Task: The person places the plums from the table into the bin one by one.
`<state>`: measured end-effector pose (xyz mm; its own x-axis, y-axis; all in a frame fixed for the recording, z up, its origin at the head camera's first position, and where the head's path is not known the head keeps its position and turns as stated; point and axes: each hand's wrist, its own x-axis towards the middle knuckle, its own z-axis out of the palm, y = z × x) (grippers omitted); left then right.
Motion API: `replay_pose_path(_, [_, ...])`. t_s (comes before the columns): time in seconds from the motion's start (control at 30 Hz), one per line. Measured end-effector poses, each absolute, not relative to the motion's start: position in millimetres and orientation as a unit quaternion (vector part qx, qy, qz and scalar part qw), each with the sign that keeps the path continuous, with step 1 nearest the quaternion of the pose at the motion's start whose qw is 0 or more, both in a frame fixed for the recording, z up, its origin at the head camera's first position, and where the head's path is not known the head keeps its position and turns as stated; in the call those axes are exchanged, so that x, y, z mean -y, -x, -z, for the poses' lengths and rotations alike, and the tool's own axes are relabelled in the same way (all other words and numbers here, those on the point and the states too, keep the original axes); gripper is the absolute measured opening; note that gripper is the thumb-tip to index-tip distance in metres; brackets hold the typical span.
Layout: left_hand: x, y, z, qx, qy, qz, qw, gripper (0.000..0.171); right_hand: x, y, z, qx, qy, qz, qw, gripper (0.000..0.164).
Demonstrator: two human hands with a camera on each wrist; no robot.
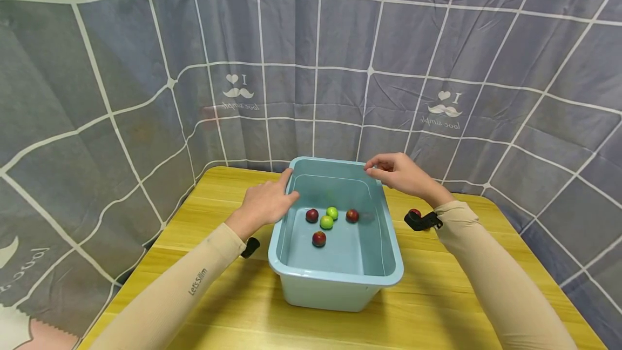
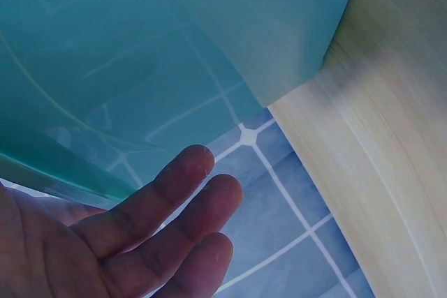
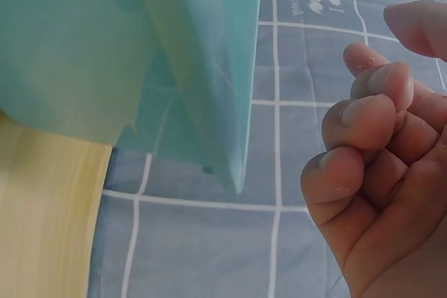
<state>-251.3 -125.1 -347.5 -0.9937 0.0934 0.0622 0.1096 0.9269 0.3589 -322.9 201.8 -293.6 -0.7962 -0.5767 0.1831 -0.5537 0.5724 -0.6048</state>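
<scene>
A pale blue plastic tub [image 1: 335, 273] stands on the wooden table. Inside it lie two green round fruits [image 1: 326, 222] and three dark red ones, one red fruit [image 1: 318, 239] nearest the front. My left hand [image 1: 266, 201] is at the tub's left rim, thumb over the inner side and index finger along the edge. In the left wrist view, its other fingers [image 2: 192, 204] extend loosely outside the wall. My right hand [image 1: 400, 173] hovers by the far right corner, fingers loosely curled. The right wrist view shows nothing in those fingers [image 3: 360, 122], apart from the wall.
Another red fruit [image 1: 414, 212] lies on the table [image 1: 437, 263] right of the tub, partly hidden by the black wrist strap [image 1: 423, 221]. A grey-blue curtain [image 1: 340, 31] with white grid lines hangs behind and along both sides.
</scene>
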Motion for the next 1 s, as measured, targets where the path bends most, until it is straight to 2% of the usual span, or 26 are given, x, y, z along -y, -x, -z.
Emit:
replay_pose_path(0.33, [124.9, 252.8, 348.8, 0.981, 0.051, 0.185, 0.022, 0.073, -225.3, 317.7, 303.5, -0.884, 0.305, 0.354, 0.010, 0.031])
replay_pose_path(1.0, [121.6, 254.3, 349.4, 0.981, 0.043, 0.185, 0.025, 0.074, -268.0, 313.2, 326.3, -0.883, 0.264, 0.387, 0.010, 0.028])
